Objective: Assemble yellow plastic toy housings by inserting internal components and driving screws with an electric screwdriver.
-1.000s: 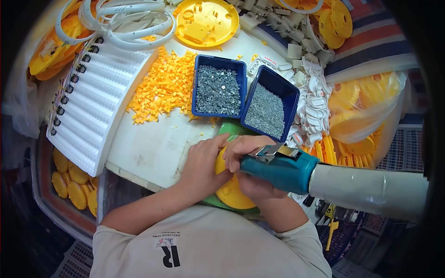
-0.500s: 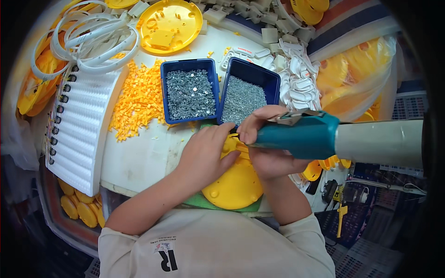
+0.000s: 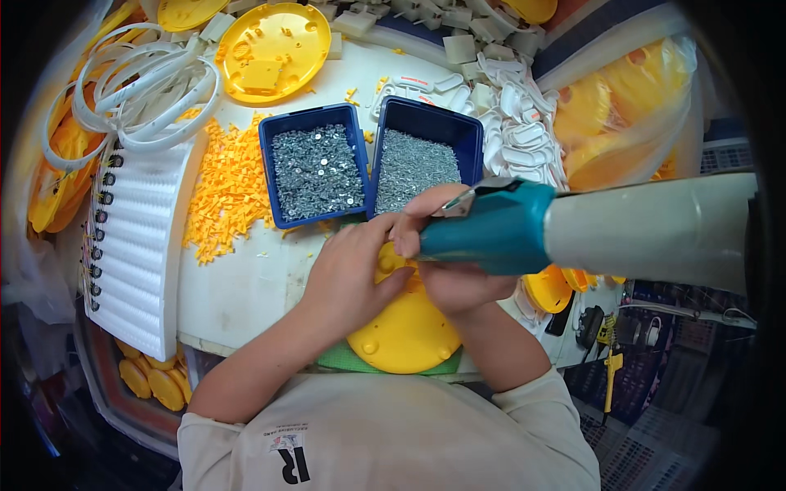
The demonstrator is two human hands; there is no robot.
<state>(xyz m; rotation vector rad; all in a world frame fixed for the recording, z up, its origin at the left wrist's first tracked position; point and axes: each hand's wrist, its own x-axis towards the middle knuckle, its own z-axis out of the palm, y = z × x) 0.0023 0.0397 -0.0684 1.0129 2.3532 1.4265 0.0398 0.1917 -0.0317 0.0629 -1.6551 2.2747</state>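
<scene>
A round yellow plastic housing (image 3: 405, 335) lies on a green mat (image 3: 340, 358) at the table's near edge. My left hand (image 3: 348, 266) grips its far side, fingers across the top part and thumb along the inner side. In my right hand (image 3: 458, 286) is a teal power screwdriver (image 3: 491, 233), its pale, thick rear part (image 3: 647, 225) extending to the right. The fingertips of both hands meet over the far part of the housing. They hide the screwdriver's tip and whatever it touches.
Two blue bins, one of mixed metal fasteners (image 3: 319, 172) and one of small screws (image 3: 417, 168), stand beyond my hands. Loose yellow clips (image 3: 225, 192), a white ridged foam tray (image 3: 139, 245) and white rings (image 3: 164, 106) lie left. White plastic parts (image 3: 524, 123) are heaped right.
The view has shifted slightly, so bins and table parts sit a little further left. Both hands stay on the housing and screwdriver; the screwdriver's rear looks slightly more raised.
</scene>
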